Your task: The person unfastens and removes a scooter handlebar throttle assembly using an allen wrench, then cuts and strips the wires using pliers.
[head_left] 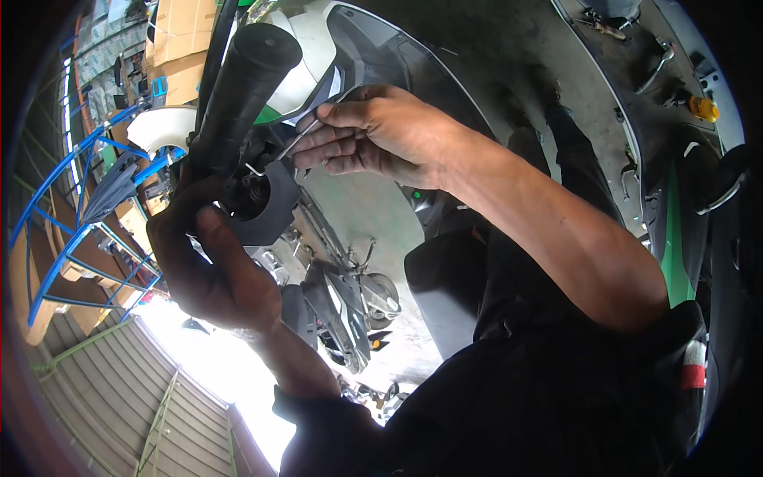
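A black handlebar grip (246, 87) points toward the top, with a dark open housing (274, 211) below it that shows small metal parts inside. My left hand (218, 266) is wrapped round the near side of this housing, thumb on its edge, its other fingers in deep shadow. On the housing's far side, my right hand (373, 131) pinches a thin metal rod-like tool (297, 141) between thumb and fingers. The tool slants down toward the opening; whether its tip touches anything there is unclear.
Blue metal racks (60, 266) with cardboard stand at the left. A parked motorcycle (338, 314) is beyond the hands. White and dark bodywork (306, 60) lies behind the grip. At the right are a green-striped vehicle (674, 238) and a bench edge with levers (658, 67).
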The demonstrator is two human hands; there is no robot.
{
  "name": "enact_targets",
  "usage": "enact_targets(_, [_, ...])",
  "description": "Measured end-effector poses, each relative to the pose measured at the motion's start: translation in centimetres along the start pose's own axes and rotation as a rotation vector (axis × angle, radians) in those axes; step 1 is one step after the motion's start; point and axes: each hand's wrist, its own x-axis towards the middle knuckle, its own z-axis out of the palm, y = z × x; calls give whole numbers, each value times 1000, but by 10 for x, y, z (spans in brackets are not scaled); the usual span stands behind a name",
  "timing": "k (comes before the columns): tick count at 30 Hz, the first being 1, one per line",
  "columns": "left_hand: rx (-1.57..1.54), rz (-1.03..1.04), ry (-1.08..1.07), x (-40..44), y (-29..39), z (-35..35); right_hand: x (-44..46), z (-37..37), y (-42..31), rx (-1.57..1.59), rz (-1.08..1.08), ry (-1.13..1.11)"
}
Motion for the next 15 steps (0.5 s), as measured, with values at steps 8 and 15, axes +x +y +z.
enact_targets(8, [41, -22, -30, 1, 0, -2, 28, -4, 12, 140, 73, -34])
enact_targets(15, [-21, 24, -24, 1, -2, 0, 34, -3, 10, 125, 81, -76])
